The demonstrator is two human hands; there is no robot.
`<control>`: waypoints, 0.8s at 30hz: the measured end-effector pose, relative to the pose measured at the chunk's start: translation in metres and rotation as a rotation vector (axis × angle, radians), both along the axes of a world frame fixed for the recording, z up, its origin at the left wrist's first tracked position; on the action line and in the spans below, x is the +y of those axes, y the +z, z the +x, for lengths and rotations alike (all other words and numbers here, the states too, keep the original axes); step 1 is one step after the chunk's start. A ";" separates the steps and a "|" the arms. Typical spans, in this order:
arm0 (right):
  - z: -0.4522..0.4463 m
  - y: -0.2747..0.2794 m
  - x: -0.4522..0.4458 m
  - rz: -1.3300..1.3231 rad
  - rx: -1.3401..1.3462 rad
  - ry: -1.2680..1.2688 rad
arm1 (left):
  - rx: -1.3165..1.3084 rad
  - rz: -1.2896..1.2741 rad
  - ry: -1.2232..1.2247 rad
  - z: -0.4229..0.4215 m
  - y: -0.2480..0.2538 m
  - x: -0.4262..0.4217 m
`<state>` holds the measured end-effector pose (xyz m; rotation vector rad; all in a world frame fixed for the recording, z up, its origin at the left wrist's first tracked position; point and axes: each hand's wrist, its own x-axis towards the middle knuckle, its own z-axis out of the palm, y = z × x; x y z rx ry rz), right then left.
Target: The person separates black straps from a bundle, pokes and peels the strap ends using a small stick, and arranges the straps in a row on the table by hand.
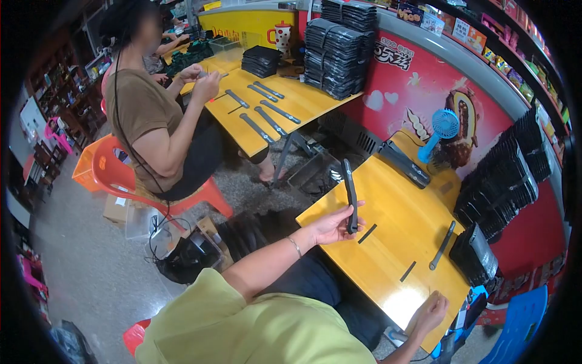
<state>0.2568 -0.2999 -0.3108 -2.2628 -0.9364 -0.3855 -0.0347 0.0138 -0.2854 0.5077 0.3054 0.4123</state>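
My left hand [334, 227] holds a long black strap [350, 194] upright by its lower end, over the near yellow table [388, 200]. Close to the table's near right edge, my right hand [431, 310] has its fingers curled together; whatever they may hold is too small to make out. Two short black strips [367, 234] [408, 271] lie on the tabletop between my hands. Another black strap [442, 245] rests farther right, beside a small stack of black packages [474, 255].
A co-worker [145, 115] sits at the left by a second yellow table [242, 136] with several black straps [257, 127]. Tall black stacks [339, 54] stand behind. A blue fan [440, 130] and a black bundle [405, 164] are at my table's back.
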 end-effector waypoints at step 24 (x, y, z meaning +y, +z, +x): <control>-0.003 0.009 0.003 0.018 0.087 0.014 | -0.002 -0.001 0.006 0.001 -0.002 0.001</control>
